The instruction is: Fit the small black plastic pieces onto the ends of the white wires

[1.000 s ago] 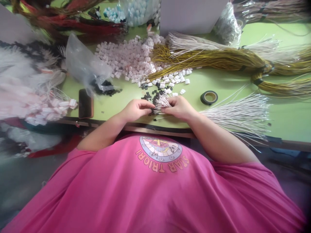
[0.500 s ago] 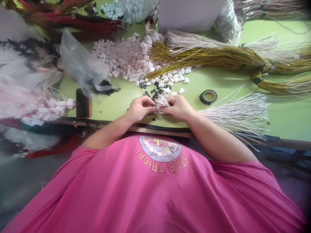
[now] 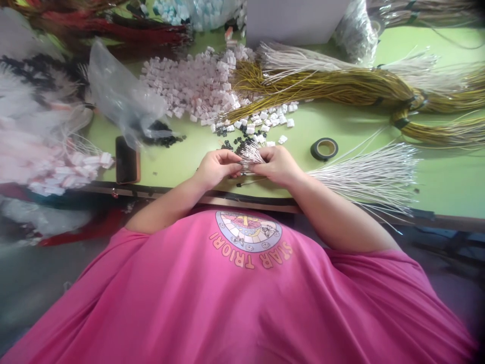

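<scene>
- at far left, a heap of white and pale pink connectors with wires [image 3: 45, 151] lies piled up, blurred towards the edge, on the green worktop [image 3: 170, 164].
- next, a crumpled clear plastic bag [image 3: 119, 96] slumps on the surface, with red and dark wires [image 3: 113, 30] lying behind it.
- in front of that bag, a dark phone [image 3: 128, 161] lies flat near the front edge.
- at the bag's right end sits a small pile of black pieces [image 3: 166, 137].
- behind, a broad heap of small white connectors [image 3: 189, 86] spreads towards the middle.
- the left hand [image 3: 217, 169] is at the wire tips, its grip drawn in with thumb and index finger close together; i cannot tell whether anything is pinched between them.
- under and behind those tips, small black connectors [image 3: 229, 145] lie scattered, with some loose white ones just beyond.
- the bundle of white wires [image 3: 252, 154] is between the two hands, its silvery tips pointing left, over the black connectors.
- the right hand [image 3: 282, 164] has its grip closed round this bundle, thumb on the near side.
- to its right lies a roll of black tape [image 3: 325, 149], flat and apart from the hand.
- behind the tape stretch long yellow wires [image 3: 341, 85], tied with dark bands.
- beyond the right wrist, white wire lengths [image 3: 367, 174] fan out rightwards, some ends hanging over the front edge.
</scene>
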`<state>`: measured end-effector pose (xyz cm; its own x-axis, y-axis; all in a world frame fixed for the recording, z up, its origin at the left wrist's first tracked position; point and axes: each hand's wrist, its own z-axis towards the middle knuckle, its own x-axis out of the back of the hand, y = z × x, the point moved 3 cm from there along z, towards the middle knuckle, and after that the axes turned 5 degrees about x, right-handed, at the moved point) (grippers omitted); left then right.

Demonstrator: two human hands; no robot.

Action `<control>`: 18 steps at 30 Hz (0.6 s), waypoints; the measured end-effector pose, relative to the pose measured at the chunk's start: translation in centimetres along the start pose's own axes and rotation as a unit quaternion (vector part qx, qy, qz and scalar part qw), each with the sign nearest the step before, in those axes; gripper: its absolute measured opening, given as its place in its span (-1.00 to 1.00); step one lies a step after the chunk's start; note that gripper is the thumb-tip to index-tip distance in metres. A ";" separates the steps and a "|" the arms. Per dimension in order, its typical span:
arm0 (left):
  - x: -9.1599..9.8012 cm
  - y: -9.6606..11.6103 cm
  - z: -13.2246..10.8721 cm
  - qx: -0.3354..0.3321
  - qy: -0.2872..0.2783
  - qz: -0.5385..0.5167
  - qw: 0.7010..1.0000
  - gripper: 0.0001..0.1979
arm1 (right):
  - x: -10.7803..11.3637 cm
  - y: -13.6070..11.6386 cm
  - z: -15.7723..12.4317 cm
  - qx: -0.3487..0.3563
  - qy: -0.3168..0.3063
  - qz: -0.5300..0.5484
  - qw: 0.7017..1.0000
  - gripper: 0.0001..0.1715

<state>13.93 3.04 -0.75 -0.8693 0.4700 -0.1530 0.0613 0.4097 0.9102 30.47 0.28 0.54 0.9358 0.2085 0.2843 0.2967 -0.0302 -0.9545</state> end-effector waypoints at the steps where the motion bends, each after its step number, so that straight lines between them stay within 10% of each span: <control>1: 0.0 0.0 -0.1 -0.001 0.005 0.007 1.000 -0.69 | 0.0 0.0 0.0 0.001 0.003 -0.011 1.000 -0.82; 10: 0.0 -0.8 0.1 -0.075 0.035 0.160 0.984 -0.80 | -0.3 0.4 0.2 0.025 -0.012 -0.067 0.997 -0.73; 18: 2.6 1.5 -1.7 -0.108 0.038 0.424 0.898 -0.84 | 0.3 0.2 0.0 0.051 0.001 -0.090 0.995 -0.67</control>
<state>10.95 3.55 0.89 -0.5860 0.4836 0.6502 0.6279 -0.2362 0.7416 30.86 0.34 0.41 0.8694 0.1995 0.4520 0.4390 0.1079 -0.8920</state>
